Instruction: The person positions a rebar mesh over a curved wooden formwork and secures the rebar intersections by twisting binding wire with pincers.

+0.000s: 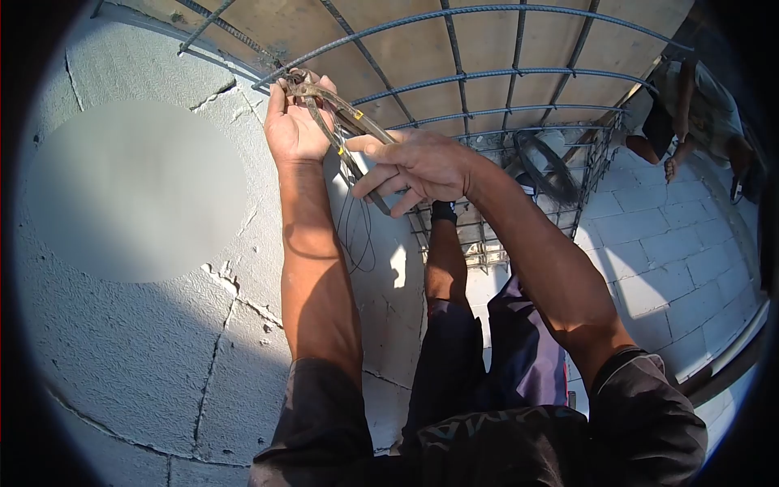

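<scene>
My right hand (430, 166) holds a pair of long-handled pincers (361, 122), its fingers loosely spread about the two parted handles. The pincers' jaws are up at the end of a ribbed steel bar (280, 79), close to the wall. Around that same spot curl the fingers of my left hand (299, 130); the pincer head partly hides what they grip. Thin tie wire (357, 243) hangs in loose loops below the pincers, between my forearms.
A rebar grid (462, 77) runs along the tan formwork panel (487, 40) above. Lower, a rebar cage (487, 235) stands by my feet, with a dark wire coil (556, 170) there. Pale block wall (162, 341) rises left. Another person (706, 105) is at the right.
</scene>
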`<action>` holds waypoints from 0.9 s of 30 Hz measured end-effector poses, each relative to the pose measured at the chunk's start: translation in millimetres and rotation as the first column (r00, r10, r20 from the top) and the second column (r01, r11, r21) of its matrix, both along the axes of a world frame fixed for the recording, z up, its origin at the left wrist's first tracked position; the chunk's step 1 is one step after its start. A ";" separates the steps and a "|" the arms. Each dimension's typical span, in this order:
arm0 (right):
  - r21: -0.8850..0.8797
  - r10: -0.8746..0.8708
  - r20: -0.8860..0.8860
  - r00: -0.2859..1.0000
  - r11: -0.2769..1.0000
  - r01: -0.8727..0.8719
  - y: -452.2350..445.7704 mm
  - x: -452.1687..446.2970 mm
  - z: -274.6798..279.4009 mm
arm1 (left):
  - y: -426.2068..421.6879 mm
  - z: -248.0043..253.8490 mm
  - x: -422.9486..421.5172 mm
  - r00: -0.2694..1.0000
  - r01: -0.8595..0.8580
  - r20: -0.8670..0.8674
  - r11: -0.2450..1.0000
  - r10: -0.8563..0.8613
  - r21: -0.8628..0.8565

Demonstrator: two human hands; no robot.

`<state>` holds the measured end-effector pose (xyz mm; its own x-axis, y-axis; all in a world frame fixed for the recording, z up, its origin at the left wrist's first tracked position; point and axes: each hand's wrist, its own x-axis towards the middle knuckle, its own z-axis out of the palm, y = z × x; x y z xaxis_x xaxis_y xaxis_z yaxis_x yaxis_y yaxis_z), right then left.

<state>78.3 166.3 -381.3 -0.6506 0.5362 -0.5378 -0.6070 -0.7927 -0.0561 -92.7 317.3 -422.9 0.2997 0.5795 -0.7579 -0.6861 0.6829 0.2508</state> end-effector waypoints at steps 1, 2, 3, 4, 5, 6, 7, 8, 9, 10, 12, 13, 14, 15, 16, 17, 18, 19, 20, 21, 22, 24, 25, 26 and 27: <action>0.003 0.001 0.008 1.000 1.000 -0.001 -0.2 -0.1 -0.8 | 1.4 -1.0 -1.9 1.000 0.021 0.005 1.000 -0.021 0.011; 0.005 0.002 0.013 1.000 1.000 -0.002 -0.7 -0.6 -1.6 | 3.2 -2.2 -4.1 0.999 0.032 0.035 0.999 -0.031 -0.017; 0.007 0.003 0.018 1.000 1.000 -0.003 -0.6 -1.2 -1.2 | 5.6 -2.8 -5.6 0.997 0.044 0.065 0.998 -0.041 -0.045; 0.007 0.011 0.024 1.000 1.000 -0.012 -0.5 -1.5 -0.2 | 7.2 -3.2 -6.8 0.994 0.057 0.094 0.996 -0.050 -0.071; 0.009 0.020 0.032 0.999 1.000 -0.020 -0.1 -0.6 1.3 | 7.4 -4.2 -7.0 0.995 0.053 0.090 0.996 -0.046 -0.076; 0.011 0.029 0.041 0.999 1.000 -0.029 0.8 0.2 2.6 | 6.5 -4.8 -6.0 0.995 0.048 0.087 0.995 -0.041 -0.082; 0.016 0.031 0.043 0.999 0.999 -0.032 0.8 0.0 2.5 | 5.2 -5.3 -5.9 0.996 0.043 0.083 0.995 -0.035 -0.090; 0.021 0.035 0.046 0.998 0.999 -0.036 0.5 -0.5 2.2 | 4.8 -5.2 -7.0 0.996 0.072 0.064 0.993 -0.066 -0.095; 0.024 0.039 0.049 0.998 0.999 -0.041 1.4 -0.7 2.7 | 5.0 -3.4 -6.9 0.994 0.100 0.045 0.990 -0.095 -0.102; 0.035 0.062 0.078 0.995 0.997 -0.064 2.2 0.2 4.4 | 4.8 -1.3 -6.5 0.992 0.127 0.026 0.986 -0.125 -0.110; 0.057 0.103 0.134 0.986 0.992 -0.112 4.9 1.4 9.6 | 6.5 -2.7 -7.9 0.989 0.148 -0.006 0.981 -0.150 -0.124; 0.055 0.113 0.149 0.982 0.991 -0.123 5.5 1.0 11.6 | 7.2 -3.1 -8.5 0.986 0.158 -0.022 0.979 -0.163 -0.132; 0.053 0.124 0.164 0.979 0.990 -0.134 6.2 0.7 13.4 | 7.2 -3.0 -9.3 0.985 0.168 -0.006 0.978 -0.170 -0.123; 0.052 0.134 0.180 0.974 0.988 -0.145 7.0 0.2 14.1 | 7.5 -2.4 -9.2 0.984 0.178 0.010 0.977 -0.178 -0.114; 0.055 0.143 0.200 0.969 0.986 -0.157 7.2 -1.2 12.7 | 7.7 -1.8 -8.9 0.982 0.187 0.026 0.977 -0.185 -0.105; 0.057 0.153 0.219 0.964 0.984 -0.169 6.4 -3.6 10.2 | 7.5 -1.7 -8.7 0.981 0.196 0.014 0.976 -0.196 -0.092; 0.059 0.163 0.239 0.957 0.982 -0.182 7.0 -4.6 10.3 | 7.6 -1.0 -7.0 0.978 0.206 0.003 0.976 -0.206 -0.077; 0.056 0.172 0.258 0.951 0.980 -0.193 7.2 -4.3 11.1 | 7.6 -0.3 -5.5 0.976 0.216 -0.009 0.974 -0.217 -0.064; 0.054 0.182 0.275 0.944 0.977 -0.205 7.5 -3.3 13.0 | 7.1 1.1 -4.6 0.977 0.213 -0.012 0.976 -0.214 -0.051; 0.053 0.191 0.293 0.937 0.975 -0.215 9.2 -1.6 16.1 | 7.3 2.3 -3.1 0.977 0.211 -0.014 0.977 -0.212 -0.036; 0.051 0.196 0.314 0.929 0.974 -0.223 10.8 0.2 19.3 | 7.7 3.4 -2.1 0.978 0.210 -0.016 0.977 -0.210 -0.022; 0.050 0.206 0.357 0.911 0.970 -0.239 14.2 4.3 24.3 | 11.7 3.3 -2.5 0.984 0.176 0.035 0.982 -0.174 -0.065; 0.049 0.209 0.352 0.913 0.969 -0.241 14.9 6.0 23.6 | 13.5 2.2 -3.0 0.986 0.160 0.059 0.983 -0.155 -0.087; 0.047 0.212 0.344 0.915 0.969 -0.243 15.3 7.9 21.3 | 14.5 0.5 -3.2 0.986 0.162 0.041 0.984 -0.160 -0.072; 0.044 0.216 0.334 0.917 0.969 -0.244 15.2 9.7 19.5 | 15.2 -1.2 -3.7 0.986 0.165 0.020 0.984 -0.164 -0.060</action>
<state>88.0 181.6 -361.8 -0.5587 0.4446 -0.7001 -0.3455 -0.8922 -0.2909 -96.4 332.5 -424.1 0.3988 0.4739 -0.7851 -0.5664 0.8006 0.1955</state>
